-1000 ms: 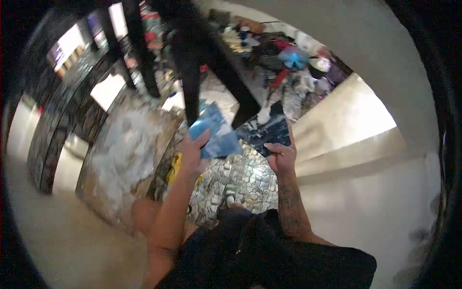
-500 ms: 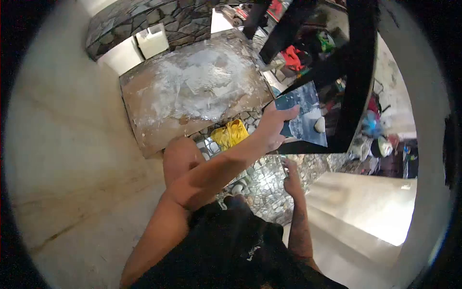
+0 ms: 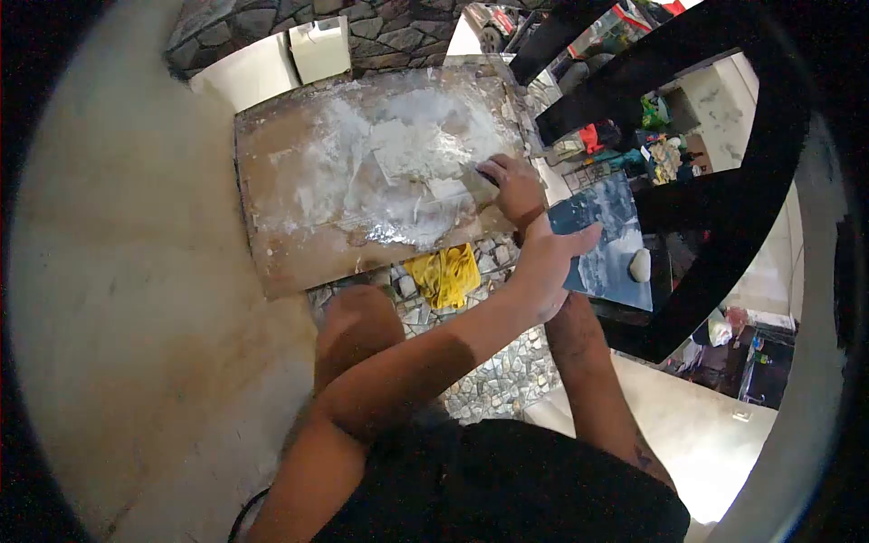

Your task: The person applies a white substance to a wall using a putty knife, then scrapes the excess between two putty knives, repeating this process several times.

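My left hand (image 3: 554,264) is closed around the edge of a flat blue-grey plate (image 3: 597,208), its thumb lying on the smeared top. A small pale lump (image 3: 640,265) of filler sits near the plate's right edge. Reaching beneath my left arm, my right hand (image 3: 519,188) is at the right side of a brown board (image 3: 294,253). Its fingers are closed on what looks like a thin scraper, whose blade is hard to make out against the board. White paste (image 3: 407,149), wet in places, covers much of the board's middle.
Black beams (image 3: 724,213) stand close on the right, with mixed items behind them. A yellow cloth (image 3: 444,276) lies on the stone paving (image 3: 493,376) below the board. Two white containers (image 3: 319,50) stand behind it by a stone wall (image 3: 398,36). A pale wall (image 3: 136,271) rises left.
My right hand has moved up from low beside the plate to the board's right side. The plate, still in my left hand, appears lower and farther right as the view shifts.
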{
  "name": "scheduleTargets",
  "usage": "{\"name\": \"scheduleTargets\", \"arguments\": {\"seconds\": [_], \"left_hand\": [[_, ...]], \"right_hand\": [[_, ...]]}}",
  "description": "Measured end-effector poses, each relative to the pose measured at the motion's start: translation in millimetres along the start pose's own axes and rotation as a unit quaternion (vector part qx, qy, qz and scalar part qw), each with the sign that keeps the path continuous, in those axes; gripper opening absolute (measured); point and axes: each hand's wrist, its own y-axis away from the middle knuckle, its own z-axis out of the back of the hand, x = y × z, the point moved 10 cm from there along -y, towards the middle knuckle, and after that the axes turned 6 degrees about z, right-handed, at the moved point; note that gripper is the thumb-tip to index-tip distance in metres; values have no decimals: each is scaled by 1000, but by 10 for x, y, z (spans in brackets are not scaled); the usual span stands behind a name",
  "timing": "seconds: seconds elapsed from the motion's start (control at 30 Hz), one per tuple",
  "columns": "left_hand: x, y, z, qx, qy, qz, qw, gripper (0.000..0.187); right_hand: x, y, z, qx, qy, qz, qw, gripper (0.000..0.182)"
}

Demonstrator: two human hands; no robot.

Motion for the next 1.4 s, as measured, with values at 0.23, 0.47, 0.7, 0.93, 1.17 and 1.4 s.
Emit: {"name": "scheduleTargets", "arguments": {"seconds": [0.23,0.47,0.7,0.93,1.17,1.4], "left_hand": [[-271,-90,123,-22,-14,-22,999,23],[-338,-168,83,1,17,-33,999,25],[-810,-20,153,-79,-105,-121,984,26],[-1641,208,168,-90,-138,-253,953,24],[-1323,122,241,-86,-163,-162,969,29],[-419,121,-38,26,-133,-32,990,28]], "right_hand": [[165,-250,-381,93,5,19,995,39],[437,-215,-275,235,65,79,967,34],[22,-197,-56,276,11,33,961,35],[-496,-409,850,145,-327,-109,928,42],[-339,729,2128,-269,-442,-186,835,48],[567,1297,2505,-203,-348,-41,914,53]]}}
